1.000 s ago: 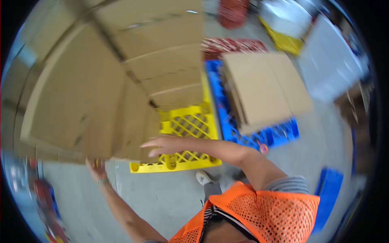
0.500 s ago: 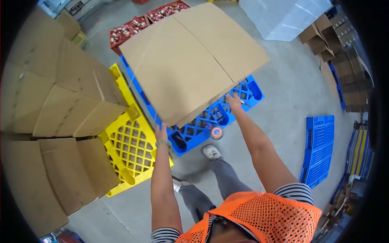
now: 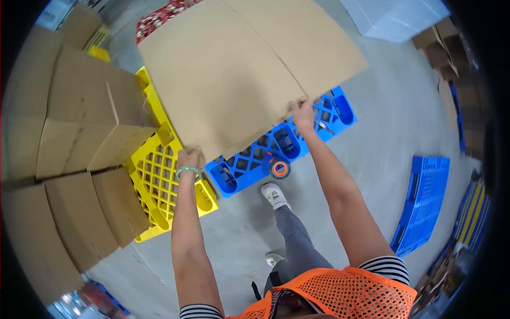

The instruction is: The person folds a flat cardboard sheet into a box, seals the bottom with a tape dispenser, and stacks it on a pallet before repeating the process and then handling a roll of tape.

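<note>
A large flat cardboard sheet [image 3: 249, 69] with a crease across it lies over a blue plastic pallet [image 3: 249, 173]. My left hand [image 3: 190, 158], with a green bangle at the wrist, is closed on the sheet's near left corner. Along the near edge, further right, my right hand [image 3: 303, 112] pinches the cardboard beside the crease. A round black object with an orange ring [image 3: 280, 168] sits at the pallet's front edge. Just right of my right hand, a small dark tool [image 3: 325, 127] rests on the pallet lattice.
A yellow pallet [image 3: 156, 183] adjoins on the left, beside stacked cardboard boxes [image 3: 74, 138]. Red crates [image 3: 159, 24] stand beyond the sheet. Another blue pallet [image 3: 425, 202] is to the right, and a pale wrapped block [image 3: 398, 18] at the back right.
The cardboard sheet has shifted left on the blue pallet, overhanging towards the yellow one. My left hand has moved left with its corner; my right hand has come up onto the near edge.
</note>
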A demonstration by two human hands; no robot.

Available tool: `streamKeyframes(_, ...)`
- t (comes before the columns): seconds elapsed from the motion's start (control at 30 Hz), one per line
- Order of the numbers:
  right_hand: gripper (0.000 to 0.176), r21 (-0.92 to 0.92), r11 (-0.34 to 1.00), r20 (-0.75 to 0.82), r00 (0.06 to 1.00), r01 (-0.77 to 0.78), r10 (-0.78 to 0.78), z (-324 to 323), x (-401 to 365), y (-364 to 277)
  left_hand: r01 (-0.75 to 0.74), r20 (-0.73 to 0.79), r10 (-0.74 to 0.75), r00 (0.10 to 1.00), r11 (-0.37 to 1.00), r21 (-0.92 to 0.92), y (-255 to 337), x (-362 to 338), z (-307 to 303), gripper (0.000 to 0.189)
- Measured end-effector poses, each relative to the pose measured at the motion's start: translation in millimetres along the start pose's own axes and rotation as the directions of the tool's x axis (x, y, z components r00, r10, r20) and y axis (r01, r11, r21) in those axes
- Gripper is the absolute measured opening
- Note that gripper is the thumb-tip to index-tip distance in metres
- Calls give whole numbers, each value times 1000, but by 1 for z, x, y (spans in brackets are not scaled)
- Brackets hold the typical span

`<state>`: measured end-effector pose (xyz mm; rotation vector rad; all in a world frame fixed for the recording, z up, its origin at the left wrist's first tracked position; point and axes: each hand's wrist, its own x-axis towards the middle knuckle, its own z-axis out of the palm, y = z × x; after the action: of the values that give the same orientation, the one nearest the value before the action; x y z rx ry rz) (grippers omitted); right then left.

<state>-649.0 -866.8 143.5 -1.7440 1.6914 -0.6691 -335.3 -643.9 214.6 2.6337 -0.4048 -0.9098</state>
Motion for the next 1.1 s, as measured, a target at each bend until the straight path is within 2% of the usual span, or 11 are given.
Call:
streamKeyframes(0.1,55,175,982,-134,987,-64,88,-4,-13,-22,71,81,-43,996,921,-384,20,-34,-10,58)
streamKeyframes(0.2,49,901,184,259,826,-394,500,-39,-22,-30,21,241,187,952,747,-664,7,-80,-17,47)
streamKeyframes(0.3,52,919,-52,395,903,-392,170,-86,-38,-17,-167,3,331,944,484,-859,-35,-180,-16,39)
streamKeyframes(0.5,47,871,341,405,910,-353,-92,-197,-216,-84,372,380,-46,924,344,-862,-214,-471,38,51)
streamKeyframes(0.63,43,738,642,503,804,-207,-318,-210,-346,-127,648,651,171,740,82,-758,-320,-611,139,55)
streamKeyframes(0.67,40,708,703,477,782,-71,-401,-197,-375,-128,630,629,172,758,57,-775,-327,-628,147,55)
streamKeyframes(0.77,33,452,848,602,605,278,-520,-154,-444,-113,494,762,84,643,714,-496,-334,-688,162,61)
streamKeyframes(0.83,39,461,828,619,553,319,-558,-140,-503,-101,170,178,-131,975,959,-228,-327,-729,156,67)
streamKeyframes(0.93,49,354,820,747,392,449,-537,-141,-573,-72,-475,-412,391,823,872,-120,-330,-719,119,74)
streamKeyframes(0.97,49,348,815,764,364,463,-533,-141,-580,-65,-626,-457,577,677,778,55,-331,-709,111,74)
streamKeyframes(1.1,64,532,832,829,103,161,-550,-145,-607,-74,-579,-240,608,757,794,187,-365,-668,156,71)
